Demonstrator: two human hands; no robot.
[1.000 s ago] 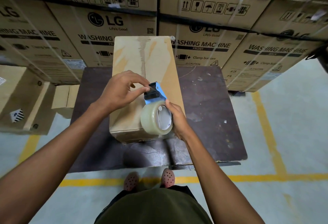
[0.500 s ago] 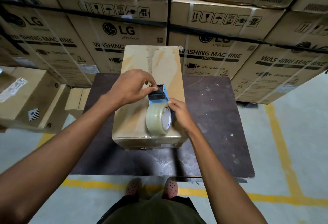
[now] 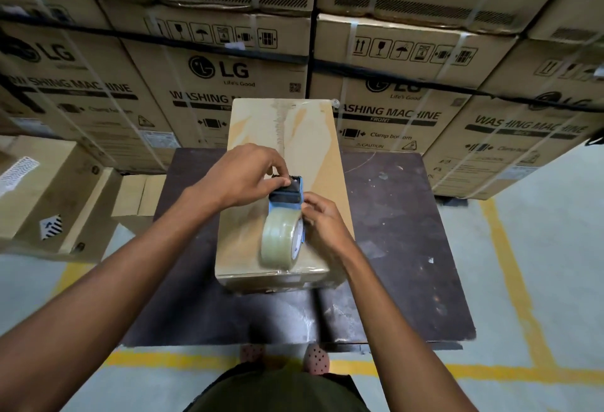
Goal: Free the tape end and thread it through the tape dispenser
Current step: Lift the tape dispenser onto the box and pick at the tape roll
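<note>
A blue tape dispenser (image 3: 287,200) with a clear tape roll (image 3: 280,241) rests on top of a long cardboard box (image 3: 304,137). My left hand (image 3: 243,174) pinches at the dispenser's black front end, near the toothed blade. My right hand (image 3: 322,220) holds the dispenser's right side, next to the roll's hub. The tape end itself is too small and too covered by my fingers to make out.
The box lies on a dark, scuffed table (image 3: 402,232). Stacked washing machine cartons (image 3: 209,84) wall off the far side. More cartons (image 3: 49,196) stand at the left. Yellow floor lines (image 3: 510,268) run to the right and along the near edge.
My head has tilted and the view has shifted. My right hand has slid up from the roll's side toward the dispenser's frame. My left hand stays pinched at the front end.
</note>
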